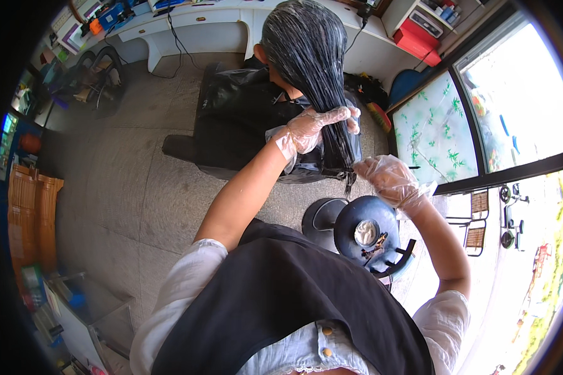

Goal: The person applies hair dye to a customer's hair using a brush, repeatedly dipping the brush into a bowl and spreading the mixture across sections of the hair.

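Observation:
A seated person's long dark hair (309, 56) is wet-looking and streaked with white cream. My left hand (316, 126), in a clear plastic glove, is closed around the gathered lengths below the head. At the lower ends of the hair is my right hand (380, 176), gloved the same way, holding a thin dark-tipped tool that is mostly hidden; its kind is unclear. A black salon cape (244, 122) covers the person. Below my right hand, a bowl of white cream (367, 233) rests on a round dark stool-like stand (347, 220).
A white counter (183, 21) with cables runs along the far wall. Red boxes (415, 40) sit on shelves at the upper right. A glass door with leaf patterns (434, 131) stands at the right. Wooden furniture (33, 211) is at the left, a clear-sided case (103, 323) at the lower left.

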A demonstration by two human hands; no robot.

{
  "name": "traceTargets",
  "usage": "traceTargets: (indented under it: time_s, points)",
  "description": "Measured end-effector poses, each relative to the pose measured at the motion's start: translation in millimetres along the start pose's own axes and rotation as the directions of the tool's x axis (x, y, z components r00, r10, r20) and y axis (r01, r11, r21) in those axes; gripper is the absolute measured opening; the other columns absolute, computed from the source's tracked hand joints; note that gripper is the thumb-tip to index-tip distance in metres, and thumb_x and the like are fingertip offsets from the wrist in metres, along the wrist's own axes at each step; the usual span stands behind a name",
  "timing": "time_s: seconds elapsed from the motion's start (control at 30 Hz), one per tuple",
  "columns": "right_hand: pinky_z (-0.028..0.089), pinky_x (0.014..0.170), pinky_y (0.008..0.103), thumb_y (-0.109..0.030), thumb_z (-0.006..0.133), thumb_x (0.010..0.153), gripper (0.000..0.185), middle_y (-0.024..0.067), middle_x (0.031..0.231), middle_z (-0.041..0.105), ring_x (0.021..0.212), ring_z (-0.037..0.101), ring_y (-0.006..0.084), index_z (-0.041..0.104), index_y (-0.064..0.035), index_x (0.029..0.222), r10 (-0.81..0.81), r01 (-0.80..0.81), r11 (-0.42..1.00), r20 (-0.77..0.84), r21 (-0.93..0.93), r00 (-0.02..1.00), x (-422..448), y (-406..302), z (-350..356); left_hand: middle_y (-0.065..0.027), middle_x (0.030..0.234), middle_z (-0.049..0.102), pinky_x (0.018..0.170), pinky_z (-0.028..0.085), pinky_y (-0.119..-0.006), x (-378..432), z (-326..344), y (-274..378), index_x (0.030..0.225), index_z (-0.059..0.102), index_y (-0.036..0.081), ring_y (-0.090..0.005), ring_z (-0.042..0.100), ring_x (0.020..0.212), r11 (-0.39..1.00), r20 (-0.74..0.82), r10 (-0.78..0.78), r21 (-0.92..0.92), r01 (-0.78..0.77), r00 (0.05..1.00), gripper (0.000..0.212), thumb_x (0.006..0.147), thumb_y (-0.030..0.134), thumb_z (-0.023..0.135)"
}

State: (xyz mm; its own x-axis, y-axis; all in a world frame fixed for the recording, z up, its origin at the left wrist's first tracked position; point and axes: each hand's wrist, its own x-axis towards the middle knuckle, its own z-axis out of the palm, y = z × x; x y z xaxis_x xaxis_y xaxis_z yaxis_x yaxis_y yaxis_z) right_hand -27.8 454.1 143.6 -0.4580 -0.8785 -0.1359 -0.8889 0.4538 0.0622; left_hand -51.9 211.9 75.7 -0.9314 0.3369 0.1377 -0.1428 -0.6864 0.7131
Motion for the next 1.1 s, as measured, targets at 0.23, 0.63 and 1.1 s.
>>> traceTargets:
  time_s: [0.23, 0.63, 1.1]
  points:
    - [0.052, 0.071, 0.0395, -0.010, 0.056, 0.085, 0.032, 0.0099, 0.090, 0.060, 0.085, 0.063, 0.0283, 0.060, -0.0064, 0.116, -0.030, 0.027, 0.999, -0.068, -0.046, 0.997, -41.3, -17.7, 37.4, -0.0084, 0.088, 0.064, 0.083, 0.052, -0.037, 2.4, -0.5, -12.6, 0.083, 0.065, 0.001, -0.0243, 0.065, 0.085, 0.995, 0.022, 0.067, 0.076, -0.069, 0.997, 0.027, 0.100, 0.020, 0.058]
    - [0.053, 0.072, 0.0384, -0.019, 0.060, 0.089, 0.022, 0.0085, 0.089, 0.063, 0.083, 0.065, 0.0257, 0.065, -0.0129, 0.110, 0.086, -0.174, 0.931, 0.269, 0.322, 0.959, -89.6, 1.1, 89.0, -0.0114, 0.086, 0.067, 0.073, 0.056, -0.035, -7.9, -0.5, -14.8, 0.090, 0.065, 0.000, -0.0245, 0.068, 0.081, 0.998, -0.135, 0.051, -0.020, -0.054, 0.990, 0.028, 0.103, 0.023, 0.055]
    - [0.036, 0.054, 0.0239, -0.028, 0.063, 0.098, 0.030, -0.0046, 0.067, 0.055, 0.060, 0.046, 0.0055, 0.069, -0.0035, 0.082, 0.185, -0.508, 0.246, 0.474, 0.826, 0.861, 32.8, 21.3, 29.9, -0.0202, 0.125, 0.066, 0.102, 0.051, -0.039, -34.5, 13.9, -11.4, 0.132, 0.055, -0.006, -0.0269, 0.065, 0.117, 0.972, -0.110, -0.165, -0.187, 0.143, 0.980, 0.071, 0.100, 0.057, 0.048]
